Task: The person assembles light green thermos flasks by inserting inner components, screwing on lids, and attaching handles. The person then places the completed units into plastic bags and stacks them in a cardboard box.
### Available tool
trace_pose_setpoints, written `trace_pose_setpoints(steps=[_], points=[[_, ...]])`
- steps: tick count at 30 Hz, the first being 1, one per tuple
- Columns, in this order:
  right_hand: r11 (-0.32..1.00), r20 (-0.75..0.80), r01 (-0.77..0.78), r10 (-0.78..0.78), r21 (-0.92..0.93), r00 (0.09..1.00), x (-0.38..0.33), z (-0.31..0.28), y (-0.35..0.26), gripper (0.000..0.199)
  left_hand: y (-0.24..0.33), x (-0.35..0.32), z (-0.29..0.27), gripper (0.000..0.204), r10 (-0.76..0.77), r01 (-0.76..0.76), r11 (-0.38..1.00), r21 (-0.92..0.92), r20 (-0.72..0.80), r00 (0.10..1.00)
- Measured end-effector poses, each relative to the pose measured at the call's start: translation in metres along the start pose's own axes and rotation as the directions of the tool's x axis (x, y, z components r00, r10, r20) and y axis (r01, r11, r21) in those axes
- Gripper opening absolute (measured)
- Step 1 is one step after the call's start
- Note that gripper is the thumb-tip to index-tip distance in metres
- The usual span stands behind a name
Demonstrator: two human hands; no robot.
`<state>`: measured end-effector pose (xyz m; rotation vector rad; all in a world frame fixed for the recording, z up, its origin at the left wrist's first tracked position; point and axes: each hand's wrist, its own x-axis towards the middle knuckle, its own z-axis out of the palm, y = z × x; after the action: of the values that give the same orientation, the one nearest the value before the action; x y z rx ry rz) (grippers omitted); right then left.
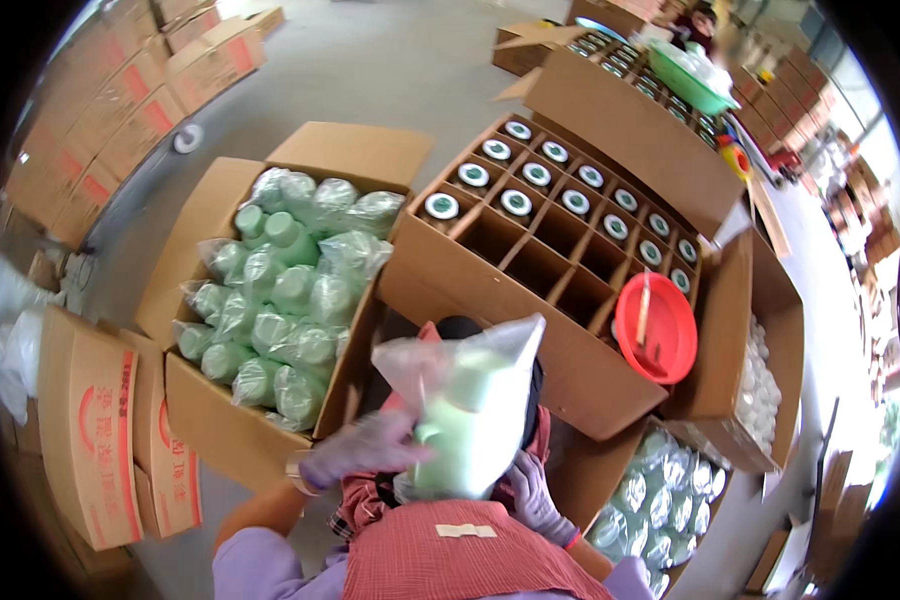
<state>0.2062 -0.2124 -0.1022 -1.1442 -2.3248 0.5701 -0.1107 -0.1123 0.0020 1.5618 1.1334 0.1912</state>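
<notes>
A pale green plastic bottle [460, 430] in a loose clear plastic bag [410, 365] stands upright at my lap, the bag's open end rising above it. My left hand [370, 452], in a light purple glove, grips the bottle's left side, fingers reaching across its front. On the other side, my right hand [542, 500], gloved the same, has its fingers curled against the bag's lower right edge; the bag partly hides their tips. Ahead on the left, an open carton [220, 425] holds several bagged green bottles [292, 285].
A divided carton [490, 300] ahead holds several dark bottles with white-and-green lids [536, 174]; some front compartments hold none. A red basin [670, 325] with a brush-like tool rests on its corner. Right are a box of white caps [760, 390] and more bagged bottles [660, 490]. Cartons [90, 430] stand left.
</notes>
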Motion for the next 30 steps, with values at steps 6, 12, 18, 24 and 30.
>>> trace_pose_setpoints(steps=[6,12,18,24,30], points=[[0.951,-0.096,0.275,-0.290,-0.139,0.952,0.029,0.007,-0.011,0.046,-0.095,-0.021,0.020,0.038,-0.082,0.017,0.874,-0.485,-0.114,0.990],[0.836,0.128,0.544,-0.548,0.069,0.827,0.172,-0.025,-0.024,0.030,-0.128,-0.086,0.017,0.037,-0.332,0.007,0.219,-0.976,-0.068,0.941],[0.930,0.069,0.368,-0.367,0.001,0.928,0.368,0.035,-0.016,0.015,-0.207,-0.009,-0.038,0.025,-0.313,-0.729,0.179,-0.661,-0.741,0.594],[0.935,0.189,0.295,-0.331,0.195,0.924,0.444,0.100,0.039,0.033,-0.269,0.107,-0.222,0.030,-0.344,-0.789,0.490,-0.371,-0.914,0.215],[0.973,0.142,0.221,-0.228,0.064,0.963,0.498,0.116,0.091,0.073,-0.333,0.166,-0.315,0.033,0.126,0.134,0.962,0.236,-0.827,0.549]])
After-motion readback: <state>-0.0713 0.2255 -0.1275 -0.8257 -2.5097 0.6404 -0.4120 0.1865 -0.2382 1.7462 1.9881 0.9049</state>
